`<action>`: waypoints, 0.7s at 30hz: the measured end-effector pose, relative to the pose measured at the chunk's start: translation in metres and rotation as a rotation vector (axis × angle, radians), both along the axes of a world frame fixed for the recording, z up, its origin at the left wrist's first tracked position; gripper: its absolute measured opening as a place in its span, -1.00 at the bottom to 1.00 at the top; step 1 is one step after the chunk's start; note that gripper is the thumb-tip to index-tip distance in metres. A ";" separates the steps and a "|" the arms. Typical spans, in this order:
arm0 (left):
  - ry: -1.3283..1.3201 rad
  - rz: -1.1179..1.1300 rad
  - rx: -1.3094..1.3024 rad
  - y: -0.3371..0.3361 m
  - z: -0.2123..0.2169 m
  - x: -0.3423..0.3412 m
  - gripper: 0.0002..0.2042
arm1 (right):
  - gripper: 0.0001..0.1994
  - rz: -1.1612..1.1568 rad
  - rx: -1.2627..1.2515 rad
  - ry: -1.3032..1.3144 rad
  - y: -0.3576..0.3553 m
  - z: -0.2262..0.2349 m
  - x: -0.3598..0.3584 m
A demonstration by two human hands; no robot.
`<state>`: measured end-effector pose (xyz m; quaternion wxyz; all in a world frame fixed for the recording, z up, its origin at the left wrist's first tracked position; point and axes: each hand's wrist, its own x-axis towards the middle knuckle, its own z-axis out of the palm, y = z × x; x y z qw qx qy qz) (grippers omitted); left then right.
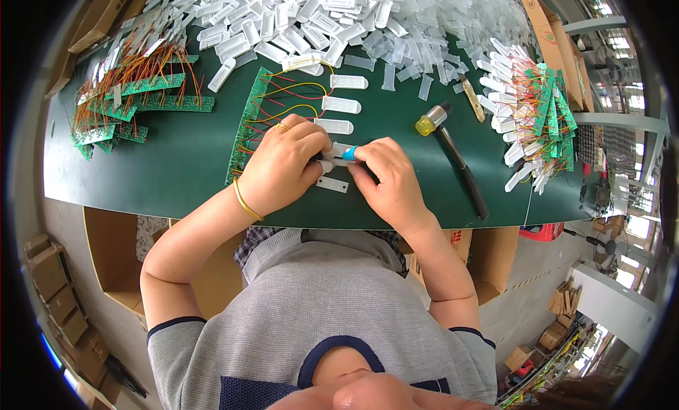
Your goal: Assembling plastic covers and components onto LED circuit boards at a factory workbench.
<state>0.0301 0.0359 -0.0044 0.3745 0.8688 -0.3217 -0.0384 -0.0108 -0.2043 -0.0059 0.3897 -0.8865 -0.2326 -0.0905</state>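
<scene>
Pinching white housing (pixel 338 154) — both hands (pixel 283 166).

One mallet (pixel 453 149), two hands, perhaps five wired white housings (pixel 340 104), countless loose ones (pixel 332 14)

Your left hand (pixel 283 166) and right hand (pixel 385 180) cover most of the small white casing (pixel 338 154) pinched between them, so you cannot tell its full shape. Your left hand also hides the near end of the green circuit strip (pixel 249 120). The heap of white casings (pixel 318 14) at the far side is cut off by the picture's rim.
</scene>
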 end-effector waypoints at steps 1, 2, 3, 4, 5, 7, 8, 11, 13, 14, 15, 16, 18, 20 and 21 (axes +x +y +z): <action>0.001 -0.001 -0.001 -0.002 0.002 0.001 -0.69 | -0.74 -0.001 -0.001 0.001 -0.001 0.001 0.000; -0.059 0.020 0.027 -0.007 0.006 0.003 -0.66 | -0.74 -0.049 0.027 0.058 -0.003 0.002 0.001; -0.120 0.044 0.056 -0.010 0.010 0.004 -0.63 | -0.73 -0.094 0.057 0.114 -0.005 0.003 0.002; -0.113 0.019 0.120 -0.011 0.011 0.007 -0.56 | -0.75 -0.105 0.051 0.098 -0.007 0.000 0.003; -0.114 0.022 0.122 -0.012 0.010 0.007 -0.56 | -0.75 -0.102 0.052 0.097 -0.009 -0.002 0.004; -0.095 0.009 0.127 -0.014 0.006 0.008 -0.60 | -0.80 -0.073 -0.026 0.020 -0.012 -0.006 0.006; -0.095 0.010 0.128 -0.013 0.007 0.007 -0.60 | -0.80 -0.072 -0.025 0.020 -0.011 -0.004 0.007; -0.138 0.077 0.116 -0.013 0.011 0.003 -0.67 | -0.83 -0.041 -0.127 -0.109 -0.013 -0.002 0.009; -0.114 0.153 0.158 -0.009 0.012 0.001 -0.76 | -0.82 0.000 -0.174 -0.161 -0.016 -0.007 0.008; -0.084 0.153 0.149 -0.008 0.010 0.002 -0.82 | -0.82 -0.004 -0.174 -0.160 -0.017 -0.008 0.007; -0.084 0.156 0.151 -0.008 0.010 0.002 -0.82 | -0.83 -0.002 -0.193 -0.179 -0.017 -0.009 0.007; -0.046 0.164 0.142 -0.009 0.010 0.003 -0.84 | -0.83 0.000 -0.213 -0.198 -0.017 -0.009 0.007; -0.008 0.173 0.133 -0.011 0.010 0.006 -0.86 | -0.84 0.009 -0.235 -0.197 -0.017 -0.009 0.006; 0.022 0.174 0.144 -0.014 0.010 0.012 -0.87 | -0.85 0.017 -0.257 -0.196 -0.017 -0.008 0.005; 0.021 0.175 0.144 -0.017 0.009 0.015 -0.87 | -0.86 0.015 -0.244 -0.178 -0.016 -0.008 0.005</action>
